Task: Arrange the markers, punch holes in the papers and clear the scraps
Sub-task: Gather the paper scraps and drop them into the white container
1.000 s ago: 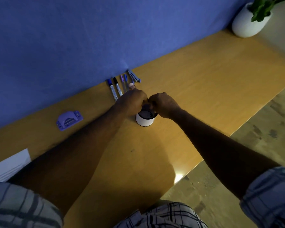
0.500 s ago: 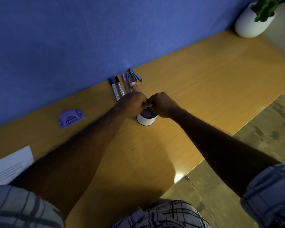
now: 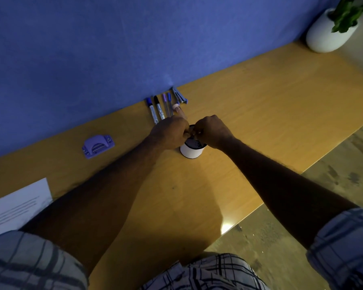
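Observation:
A white cup (image 3: 190,152) with a dark inside stands on the wooden desk (image 3: 260,114). My left hand (image 3: 169,132) and my right hand (image 3: 212,130) meet just above its rim, fingers closed. A pink-capped marker (image 3: 176,107) sticks out past my left hand toward the wall, and my right fingertips pinch at its near end. Behind the hands, a blue-capped marker (image 3: 151,109), a black-capped marker (image 3: 158,107) and two thin purple pens (image 3: 167,102) lie side by side against the blue wall. A white paper (image 3: 15,206) lies at the left edge.
A purple hole punch (image 3: 98,143) sits on the desk to the left of the hands. A small blue-grey stapler-like tool (image 3: 179,95) lies right of the pens. A white plant pot (image 3: 327,31) stands at the far right corner. The desk's front edge runs diagonally at right.
Both hands stay pressed together over the cup with the pink-capped marker. Only the view has drifted slightly, so more of the paper shows.

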The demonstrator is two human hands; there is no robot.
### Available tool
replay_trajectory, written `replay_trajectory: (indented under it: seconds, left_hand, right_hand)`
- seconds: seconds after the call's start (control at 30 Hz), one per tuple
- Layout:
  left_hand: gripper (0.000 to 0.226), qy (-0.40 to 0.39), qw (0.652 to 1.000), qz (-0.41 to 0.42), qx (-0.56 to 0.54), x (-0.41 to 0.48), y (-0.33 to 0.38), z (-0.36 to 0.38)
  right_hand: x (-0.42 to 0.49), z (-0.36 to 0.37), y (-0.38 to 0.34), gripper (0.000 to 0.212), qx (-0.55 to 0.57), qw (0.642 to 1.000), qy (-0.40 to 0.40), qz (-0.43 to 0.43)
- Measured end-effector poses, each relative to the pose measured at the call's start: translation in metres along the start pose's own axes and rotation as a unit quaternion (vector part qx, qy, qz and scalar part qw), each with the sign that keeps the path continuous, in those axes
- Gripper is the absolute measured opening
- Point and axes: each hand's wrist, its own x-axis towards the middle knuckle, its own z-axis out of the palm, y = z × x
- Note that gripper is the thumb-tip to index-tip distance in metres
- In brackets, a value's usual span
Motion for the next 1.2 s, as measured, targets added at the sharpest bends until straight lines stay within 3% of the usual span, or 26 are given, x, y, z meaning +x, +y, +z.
replay_trajectory:
  seconds: [0.33,0.47,0.53,0.63,0.7,0.8,1.0,1.2]
  left_hand:
    - [0.025,0.007,1.0,0.011,-0.024,-0.007,-0.003,-0.004]
    - [0.032,0.006,0.996,0.016,-0.086,-0.014,-0.006,-0.004]
    - [0.037,0.013,0.989,0.002,-0.148,-0.022,-0.008,-0.005]
    - [0.042,0.029,0.97,-0.019,-0.24,-0.038,-0.013,-0.007]
    - [0.043,0.036,0.959,-0.035,-0.278,-0.054,-0.018,-0.008]
    - [0.046,0.04,0.957,-0.057,-0.283,-0.086,-0.028,-0.004]
    - [0.049,0.038,0.956,-0.108,-0.269,-0.164,-0.062,0.018]
    - [0.047,0.047,0.967,-0.15,-0.201,-0.241,-0.097,0.045]
  right_hand:
    - [-0.003,-0.004,0.003,0.028,0.058,0.998,0.026,0.028]
    - [-0.004,-0.008,0.008,0.03,0.173,0.984,0.004,0.031]
    - [-0.009,-0.014,0.008,0.027,0.336,0.939,-0.003,0.078]
    - [-0.025,-0.019,0.001,0.024,0.571,0.811,-0.028,0.126]
    - [-0.034,-0.018,-0.005,0.025,0.653,0.745,-0.039,0.131]
    - [-0.047,-0.011,-0.023,0.032,0.712,0.683,-0.082,0.137]
    - [-0.068,0.037,-0.075,0.039,0.735,0.639,-0.173,0.147]
    - [-0.075,0.086,-0.124,0.051,0.713,0.636,-0.237,0.176]
